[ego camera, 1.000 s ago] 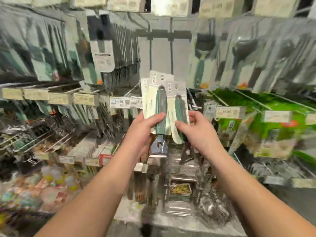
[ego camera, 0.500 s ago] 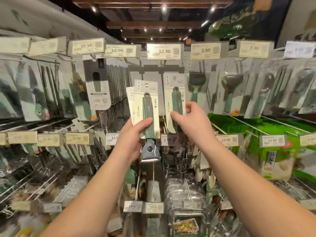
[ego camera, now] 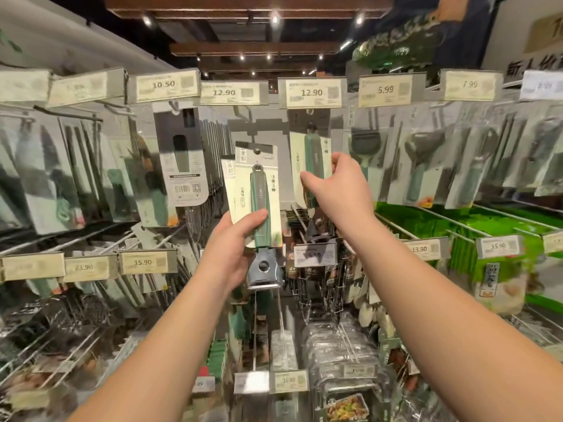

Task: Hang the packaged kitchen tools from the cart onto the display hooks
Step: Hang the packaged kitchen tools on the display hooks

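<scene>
Fingers of the right hand (ego camera: 338, 190) pinch a green-handled carded tool (ego camera: 312, 166) at upper centre; slide its hole squarely onto the hook under the 12.90 tag (ego camera: 310, 92). Left hand (ego camera: 234, 248) grips spare green-handled packs (ego camera: 259, 202), centre frame.

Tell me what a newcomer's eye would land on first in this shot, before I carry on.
Most striking are the two hands raised mid-frame: the left hand grips a stack of carded green-handled tools, its steel head hanging below the card. The right hand lifts a single carded tool up under the right-hand 12.90 price tag. Bright green packs glow at the right.
</scene>
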The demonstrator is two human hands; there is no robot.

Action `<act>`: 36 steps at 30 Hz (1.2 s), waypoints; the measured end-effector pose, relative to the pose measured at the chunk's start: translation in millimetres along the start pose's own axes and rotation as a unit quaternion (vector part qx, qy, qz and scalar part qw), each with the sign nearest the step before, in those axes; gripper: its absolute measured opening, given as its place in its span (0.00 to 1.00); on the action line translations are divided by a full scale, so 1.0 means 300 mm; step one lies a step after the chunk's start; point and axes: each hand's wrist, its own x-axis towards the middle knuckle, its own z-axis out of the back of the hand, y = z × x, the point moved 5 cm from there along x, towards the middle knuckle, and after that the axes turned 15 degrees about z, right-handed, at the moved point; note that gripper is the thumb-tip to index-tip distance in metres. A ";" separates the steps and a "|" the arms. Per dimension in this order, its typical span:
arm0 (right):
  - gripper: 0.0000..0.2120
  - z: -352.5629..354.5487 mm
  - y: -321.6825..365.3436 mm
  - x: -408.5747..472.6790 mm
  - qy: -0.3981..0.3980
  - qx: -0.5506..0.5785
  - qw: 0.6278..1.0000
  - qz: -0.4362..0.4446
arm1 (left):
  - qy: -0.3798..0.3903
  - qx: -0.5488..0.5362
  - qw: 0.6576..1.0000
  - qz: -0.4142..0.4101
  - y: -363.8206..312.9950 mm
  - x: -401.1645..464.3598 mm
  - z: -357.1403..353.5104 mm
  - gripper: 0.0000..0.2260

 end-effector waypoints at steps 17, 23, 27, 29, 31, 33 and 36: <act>0.09 -0.170 -0.068 0.149 0.003 0.003 0.995 -0.100 | 0.035 0.033 0.999 0.015 -0.024 0.005 0.048 0.14; 0.29 -0.261 -0.099 0.227 0.052 -0.003 0.987 -0.150 | 0.028 0.032 0.999 0.014 -0.024 0.010 0.052 0.14; 0.28 -0.306 -0.125 0.271 0.061 0.002 0.986 -0.156 | 0.019 0.029 0.999 0.012 -0.028 0.018 0.061 0.13; 0.27 -0.324 -0.139 0.285 0.049 0.004 0.986 -0.158 | 0.015 0.032 0.999 0.009 -0.036 0.024 0.066 0.13; 0.27 -0.338 -0.152 0.292 0.040 0.007 0.987 -0.155 | 0.013 0.032 0.999 0.009 -0.043 0.031 0.071 0.14; 0.28 -0.350 -0.165 0.299 0.032 0.014 0.987 -0.155 | 0.009 0.032 0.999 0.009 -0.046 0.039 0.076 0.14; 0.28 -0.362 -0.179 0.311 0.020 0.027 0.988 -0.148 | 0.009 0.036 0.999 0.014 -0.044 0.051 0.077 0.14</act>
